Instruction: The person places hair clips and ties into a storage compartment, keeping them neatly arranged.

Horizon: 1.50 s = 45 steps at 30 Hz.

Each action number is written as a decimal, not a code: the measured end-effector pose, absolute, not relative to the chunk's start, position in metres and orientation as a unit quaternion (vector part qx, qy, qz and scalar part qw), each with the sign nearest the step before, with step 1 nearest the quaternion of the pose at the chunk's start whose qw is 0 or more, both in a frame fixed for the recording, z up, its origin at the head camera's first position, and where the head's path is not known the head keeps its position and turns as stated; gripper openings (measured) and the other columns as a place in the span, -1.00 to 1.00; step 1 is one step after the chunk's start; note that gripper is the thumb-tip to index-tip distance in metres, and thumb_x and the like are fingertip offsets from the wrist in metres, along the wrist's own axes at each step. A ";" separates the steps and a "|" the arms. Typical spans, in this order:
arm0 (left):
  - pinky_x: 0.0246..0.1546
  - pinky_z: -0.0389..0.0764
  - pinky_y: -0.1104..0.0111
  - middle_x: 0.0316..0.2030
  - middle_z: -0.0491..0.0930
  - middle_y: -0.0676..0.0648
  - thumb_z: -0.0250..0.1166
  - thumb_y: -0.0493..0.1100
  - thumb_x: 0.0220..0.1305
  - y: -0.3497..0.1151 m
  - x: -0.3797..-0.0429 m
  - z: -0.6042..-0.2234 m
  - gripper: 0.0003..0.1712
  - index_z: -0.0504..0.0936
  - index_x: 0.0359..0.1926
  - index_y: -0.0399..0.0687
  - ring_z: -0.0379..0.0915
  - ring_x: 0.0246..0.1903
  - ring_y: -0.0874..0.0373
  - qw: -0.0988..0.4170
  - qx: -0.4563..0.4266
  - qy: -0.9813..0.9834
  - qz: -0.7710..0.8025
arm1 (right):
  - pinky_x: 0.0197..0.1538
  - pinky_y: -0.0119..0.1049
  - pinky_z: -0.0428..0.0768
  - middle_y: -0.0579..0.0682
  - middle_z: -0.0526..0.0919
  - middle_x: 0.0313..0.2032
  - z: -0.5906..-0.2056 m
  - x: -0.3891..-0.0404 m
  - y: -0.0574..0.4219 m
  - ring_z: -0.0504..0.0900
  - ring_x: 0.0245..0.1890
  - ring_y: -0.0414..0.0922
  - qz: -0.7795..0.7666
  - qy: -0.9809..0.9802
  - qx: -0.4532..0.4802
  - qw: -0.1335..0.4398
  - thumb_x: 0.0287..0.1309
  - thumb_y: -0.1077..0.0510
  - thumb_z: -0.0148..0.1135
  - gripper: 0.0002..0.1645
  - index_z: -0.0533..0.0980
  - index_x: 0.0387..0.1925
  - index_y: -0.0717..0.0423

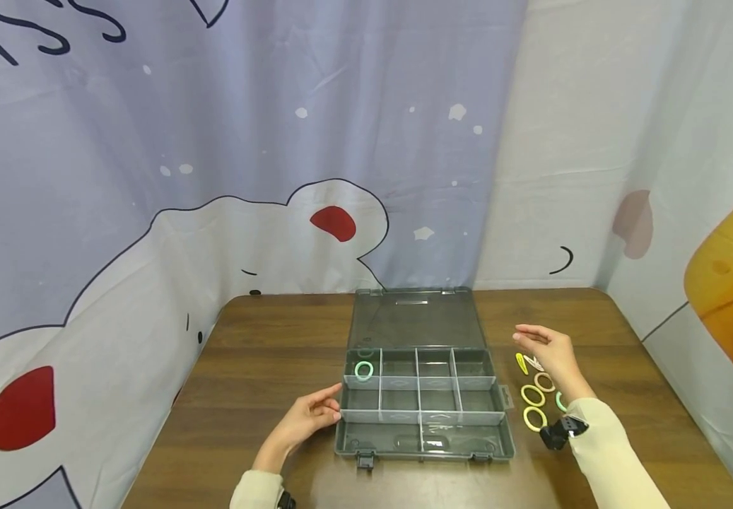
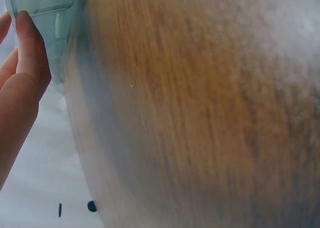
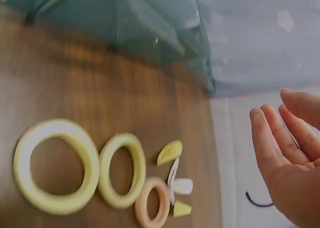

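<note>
The left hand (image 1: 305, 422) touches the compartment organizer (image 1: 385, 433) on its left side, fingers loose; the right hand (image 1: 550, 353) hovers to its right, unclenched. Only the head view shows two mint hair ties (image 1: 356, 371), one inside the organizer; two yellow ties (image 3: 91, 168) and one peach tie (image 3: 140, 203) lie near the right hand.

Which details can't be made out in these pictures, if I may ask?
Head view: green hair tie on the table, partly hidden by the right wrist; any markings on the yellow hair clip, too small.
Left wrist view: left hand, cut off by left edge; compartment box, by top edge.
Right wrist view: right hand, cut off by right edge; compartment box, blurred and cut by top edge.
</note>
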<state>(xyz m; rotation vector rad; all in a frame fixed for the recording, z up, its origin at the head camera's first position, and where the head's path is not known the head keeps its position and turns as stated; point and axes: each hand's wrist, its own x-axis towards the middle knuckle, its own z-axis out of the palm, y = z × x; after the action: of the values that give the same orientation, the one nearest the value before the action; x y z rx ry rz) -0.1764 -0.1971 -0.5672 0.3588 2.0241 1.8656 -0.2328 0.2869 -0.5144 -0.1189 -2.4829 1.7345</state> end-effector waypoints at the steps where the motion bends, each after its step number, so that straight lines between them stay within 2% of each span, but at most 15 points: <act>1: -0.19 0.54 0.52 -0.18 0.48 -0.24 0.27 -0.44 0.21 -0.197 -0.177 -0.567 -0.28 0.19 0.35 -0.47 0.46 -0.27 0.31 0.182 0.127 0.716 0.662 | -0.21 -0.54 0.57 0.00 0.72 -0.18 -0.515 -0.230 0.291 0.64 -0.31 -0.43 0.563 -0.824 -0.042 0.055 0.21 -0.01 0.30 -0.41 0.50 0.10 0.38; 7: -0.19 0.54 0.52 -0.18 0.47 -0.23 0.28 -0.43 0.21 -0.197 -0.177 -0.567 -0.27 0.19 0.36 -0.45 0.47 -0.27 0.31 0.182 0.124 0.715 0.663 | -0.21 -0.55 0.52 -0.14 0.72 -0.17 -0.522 -0.217 0.312 0.54 -0.29 -0.55 0.520 -0.851 -0.056 0.049 0.19 -0.17 0.27 -0.31 0.50 0.13 0.28; 15: -0.19 0.54 0.53 -0.19 0.47 -0.20 0.29 -0.42 0.20 -0.197 -0.177 -0.569 -0.27 0.20 0.36 -0.44 0.47 -0.27 0.31 0.178 0.124 0.720 0.659 | -0.19 -0.62 0.48 -0.34 0.68 -0.22 -0.536 -0.201 0.338 0.52 -0.27 -0.57 0.535 -0.840 -0.079 0.030 0.19 -0.11 0.29 -0.30 0.46 0.17 0.32; 20: -0.19 0.54 0.53 -0.19 0.47 -0.19 0.27 -0.44 0.21 -0.196 -0.178 -0.569 -0.28 0.20 0.36 -0.45 0.47 -0.27 0.31 0.180 0.128 0.717 0.662 | -0.08 -0.48 0.48 -0.31 0.68 -0.16 -0.543 -0.189 0.357 0.43 -0.24 -0.63 0.509 -0.857 -0.085 0.005 0.20 -0.17 0.26 -0.26 0.43 0.22 0.28; 24: -0.18 0.54 0.52 -0.19 0.47 -0.20 0.26 -0.45 0.21 -0.197 -0.179 -0.569 -0.28 0.20 0.36 -0.44 0.48 -0.27 0.31 0.180 0.127 0.718 0.660 | -0.06 -0.48 0.44 -0.31 0.67 -0.13 -0.551 -0.181 0.369 0.40 -0.23 -0.65 0.500 -0.862 -0.087 -0.014 0.21 -0.18 0.25 -0.24 0.41 0.24 0.28; 26: -0.18 0.54 0.53 -0.19 0.47 -0.21 0.26 -0.45 0.21 -0.197 -0.179 -0.569 -0.28 0.20 0.36 -0.43 0.47 -0.27 0.31 0.181 0.124 0.717 0.662 | 0.06 -0.31 0.46 -0.27 0.66 -0.09 -0.555 -0.177 0.374 0.39 -0.21 -0.63 0.500 -0.861 -0.089 -0.031 0.21 -0.19 0.23 -0.22 0.39 0.25 0.28; 28: -0.18 0.54 0.53 -0.19 0.47 -0.20 0.26 -0.46 0.21 -0.198 -0.178 -0.569 -0.28 0.19 0.36 -0.44 0.48 -0.26 0.31 0.182 0.126 0.715 0.663 | 0.15 -0.09 0.42 -0.11 0.65 0.01 -0.558 -0.173 0.377 0.48 -0.07 -0.42 0.501 -0.859 -0.093 -0.049 0.22 -0.20 0.23 -0.20 0.37 0.26 0.29; 30: -0.17 0.55 0.52 -0.19 0.47 -0.19 0.26 -0.45 0.21 -0.198 -0.178 -0.569 -0.27 0.19 0.36 -0.44 0.48 -0.25 0.30 0.184 0.126 0.713 0.665 | 0.15 0.13 0.36 0.08 0.57 0.12 -0.560 -0.168 0.380 0.47 0.08 -0.17 0.496 -0.861 -0.096 -0.065 0.22 -0.22 0.22 -0.19 0.37 0.27 0.29; 33: -0.17 0.56 0.51 -0.19 0.47 -0.17 0.28 -0.44 0.20 -0.198 -0.177 -0.570 -0.26 0.20 0.36 -0.43 0.49 -0.25 0.29 0.186 0.123 0.711 0.667 | 0.08 -0.07 0.45 0.24 0.48 0.18 -0.565 -0.162 0.384 0.48 0.08 -0.07 0.480 -0.868 -0.097 -0.077 0.22 -0.21 0.22 -0.22 0.40 0.24 0.28; 35: -0.17 0.56 0.50 -0.19 0.47 -0.17 0.28 -0.44 0.20 -0.198 -0.177 -0.571 -0.27 0.20 0.36 -0.43 0.48 -0.25 0.29 0.186 0.121 0.713 0.665 | 0.00 -0.25 0.48 0.22 0.51 0.15 -0.567 -0.160 0.386 0.51 -0.06 -0.31 0.478 -0.869 -0.096 -0.082 0.22 -0.18 0.23 -0.24 0.41 0.23 0.29; 37: -0.17 0.55 0.51 -0.19 0.47 -0.18 0.27 -0.44 0.21 -0.198 -0.178 -0.571 -0.28 0.20 0.37 -0.42 0.48 -0.26 0.30 0.186 0.119 0.716 0.662 | -0.04 -0.34 0.48 0.19 0.53 0.14 -0.568 -0.159 0.387 0.46 -0.14 -0.45 0.475 -0.871 -0.095 -0.088 0.22 -0.17 0.25 -0.26 0.42 0.22 0.28; 38: -0.17 0.55 0.51 -0.19 0.47 -0.18 0.26 -0.44 0.22 -0.198 -0.178 -0.571 -0.28 0.20 0.37 -0.42 0.48 -0.26 0.30 0.185 0.120 0.718 0.660 | -0.02 -0.30 0.48 0.21 0.53 0.14 -0.568 -0.159 0.387 0.49 -0.10 -0.39 0.478 -0.868 -0.094 -0.091 0.22 -0.15 0.25 -0.27 0.42 0.22 0.29; 40: -0.17 0.55 0.51 -0.18 0.47 -0.18 0.25 -0.45 0.22 -0.198 -0.178 -0.570 -0.29 0.20 0.37 -0.41 0.48 -0.26 0.31 0.184 0.119 0.721 0.657 | 0.08 -0.12 0.47 0.27 0.48 0.17 -0.568 -0.158 0.388 0.52 0.04 -0.13 0.485 -0.864 -0.092 -0.097 0.22 -0.14 0.26 -0.27 0.42 0.21 0.31; 43: -0.17 0.55 0.50 -0.18 0.47 -0.18 0.27 -0.43 0.22 -0.199 -0.178 -0.570 -0.28 0.21 0.37 -0.39 0.48 -0.25 0.29 0.183 0.119 0.721 0.658 | 0.12 0.16 0.36 0.33 0.44 0.19 -0.568 -0.158 0.387 0.34 0.20 0.28 0.485 -0.864 -0.093 -0.099 0.20 -0.14 0.27 -0.28 0.44 0.18 0.32; 45: -0.16 0.55 0.50 -0.19 0.47 -0.15 0.29 -0.40 0.22 -0.200 -0.177 -0.571 -0.27 0.21 0.37 -0.40 0.48 -0.25 0.29 0.180 0.128 0.718 0.660 | 0.13 0.22 0.32 0.35 0.46 0.16 -0.569 -0.159 0.386 0.27 0.23 0.36 0.482 -0.866 -0.090 -0.095 0.19 -0.13 0.29 -0.30 0.46 0.14 0.33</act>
<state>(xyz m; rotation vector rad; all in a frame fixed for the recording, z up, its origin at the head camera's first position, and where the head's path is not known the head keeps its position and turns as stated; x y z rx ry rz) -0.1771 -0.1996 -0.5706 0.3628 2.0301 1.8646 -0.1585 0.3863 -0.5691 -0.3029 -2.8991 1.6133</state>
